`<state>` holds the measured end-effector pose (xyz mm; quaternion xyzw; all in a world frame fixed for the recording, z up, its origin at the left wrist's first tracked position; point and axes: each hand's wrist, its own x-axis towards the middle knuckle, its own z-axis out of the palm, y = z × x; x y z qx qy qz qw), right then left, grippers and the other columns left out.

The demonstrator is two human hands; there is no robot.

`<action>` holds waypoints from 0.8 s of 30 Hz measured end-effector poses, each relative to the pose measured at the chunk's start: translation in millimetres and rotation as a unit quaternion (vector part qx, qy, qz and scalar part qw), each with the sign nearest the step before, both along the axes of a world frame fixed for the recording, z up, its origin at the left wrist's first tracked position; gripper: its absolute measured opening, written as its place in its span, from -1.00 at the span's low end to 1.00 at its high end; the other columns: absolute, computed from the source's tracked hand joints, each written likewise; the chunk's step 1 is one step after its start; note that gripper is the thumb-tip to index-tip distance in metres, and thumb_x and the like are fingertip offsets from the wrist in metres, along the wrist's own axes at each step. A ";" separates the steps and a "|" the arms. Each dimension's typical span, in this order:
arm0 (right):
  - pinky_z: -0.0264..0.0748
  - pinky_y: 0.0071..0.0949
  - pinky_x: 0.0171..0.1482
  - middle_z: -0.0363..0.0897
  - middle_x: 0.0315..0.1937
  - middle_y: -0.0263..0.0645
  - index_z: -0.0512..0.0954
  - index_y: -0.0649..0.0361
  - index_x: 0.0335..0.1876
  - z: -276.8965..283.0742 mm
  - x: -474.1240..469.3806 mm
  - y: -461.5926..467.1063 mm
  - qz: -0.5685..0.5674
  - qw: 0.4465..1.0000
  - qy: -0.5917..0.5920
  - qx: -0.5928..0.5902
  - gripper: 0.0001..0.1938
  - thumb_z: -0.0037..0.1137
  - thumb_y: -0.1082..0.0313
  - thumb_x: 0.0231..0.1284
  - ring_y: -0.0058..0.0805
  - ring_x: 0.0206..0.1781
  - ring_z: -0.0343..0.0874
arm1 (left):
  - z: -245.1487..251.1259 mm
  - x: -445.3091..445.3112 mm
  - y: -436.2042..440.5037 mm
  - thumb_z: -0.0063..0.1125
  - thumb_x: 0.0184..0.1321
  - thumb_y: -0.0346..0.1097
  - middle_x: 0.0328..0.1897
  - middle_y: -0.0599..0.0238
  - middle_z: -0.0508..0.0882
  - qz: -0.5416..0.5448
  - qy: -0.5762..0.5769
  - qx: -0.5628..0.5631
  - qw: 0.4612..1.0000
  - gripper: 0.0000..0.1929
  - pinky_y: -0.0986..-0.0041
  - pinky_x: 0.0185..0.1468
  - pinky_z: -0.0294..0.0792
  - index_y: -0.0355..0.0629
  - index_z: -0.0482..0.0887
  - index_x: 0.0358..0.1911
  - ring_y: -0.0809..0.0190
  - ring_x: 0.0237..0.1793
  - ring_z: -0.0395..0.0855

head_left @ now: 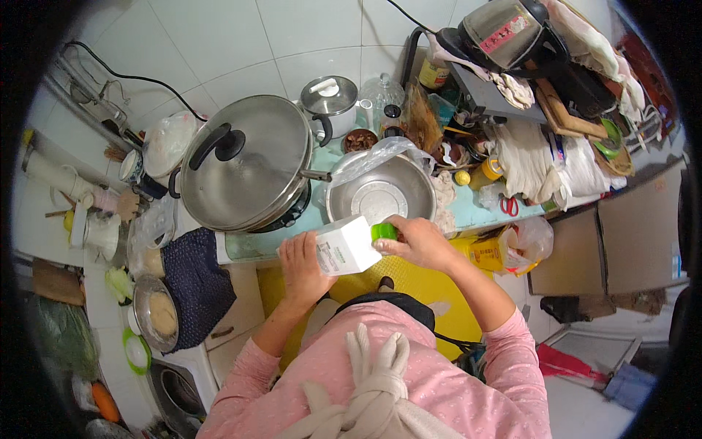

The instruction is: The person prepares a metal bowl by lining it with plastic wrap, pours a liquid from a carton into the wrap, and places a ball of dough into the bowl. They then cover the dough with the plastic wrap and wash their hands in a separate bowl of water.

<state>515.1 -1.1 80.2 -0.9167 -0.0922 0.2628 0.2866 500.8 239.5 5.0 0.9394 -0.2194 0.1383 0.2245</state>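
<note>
A white carton (pixel 343 247) with small print lies tilted in my left hand (pixel 304 269), whose fingers wrap over its left end. My right hand (pixel 419 241) grips a bright green cap-like piece (pixel 383 235) at the carton's right end; whether the two are joined I cannot tell. Just beyond both hands sits a wide stainless steel basin (pixel 422 189), with a clear plastic bag (pixel 373 159) draped over its far rim. Left of the basin a large lidded steel wok (pixel 247 159) stands on a black burner (pixel 285 211).
Behind the basin are a small lidded pot (pixel 334 118) and a bowl of brown pieces (pixel 360 141). Red-handled scissors (pixel 509 206) lie at the counter's right. A steel bowl of dough (pixel 163 313) and a dark cloth (pixel 197 285) occupy the left counter. An electric kettle (pixel 502 35) stands upper right.
</note>
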 end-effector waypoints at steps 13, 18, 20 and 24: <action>0.35 -0.24 -0.05 0.35 0.02 -0.09 0.36 0.15 -0.02 -11.4 27.2 -48.4 0.113 0.978 -0.136 0.113 -0.58 0.13 0.27 -0.06 -0.10 0.00 0.39 | 17.1 -9.9 -52.5 0.33 -0.36 -0.25 -0.12 0.03 0.40 0.087 -0.002 0.070 0.994 -0.28 0.12 0.07 0.07 -0.25 0.26 -0.02 -0.04 -0.04 0.34; 0.32 -0.29 0.03 0.38 -0.02 -0.12 0.36 0.12 -0.04 -2.9 27.1 -66.0 0.118 0.937 -0.285 0.165 -0.57 0.12 0.48 -0.15 -0.12 0.06 0.34 | 20.9 -2.2 -44.2 0.33 -0.37 -0.22 -0.17 0.06 0.43 0.090 0.018 0.051 0.994 -0.28 0.17 0.01 0.10 -0.25 0.27 -0.02 -0.04 -0.09 0.36; 0.29 -0.29 0.08 0.37 -0.03 -0.15 0.34 0.10 -0.03 -0.8 27.8 -74.8 0.088 0.929 -0.306 0.190 -0.52 0.11 0.59 -0.19 -0.11 0.08 0.32 | 23.7 -0.2 -40.3 0.34 -0.38 -0.20 -0.18 0.08 0.44 0.094 0.019 0.046 0.994 -0.27 0.18 0.01 0.11 -0.24 0.28 -0.02 -0.04 -0.10 0.37; 0.29 -0.31 0.07 0.39 -0.03 -0.17 0.33 0.12 -0.02 -11.3 25.0 -78.3 0.027 0.933 -0.262 0.245 -0.52 0.10 0.61 -0.17 -0.12 0.08 0.32 | 34.5 5.2 -37.9 0.36 -0.41 -0.20 -0.17 0.07 0.44 0.070 0.009 0.064 0.995 -0.24 0.19 0.03 0.12 -0.23 0.28 0.00 -0.02 -0.10 0.38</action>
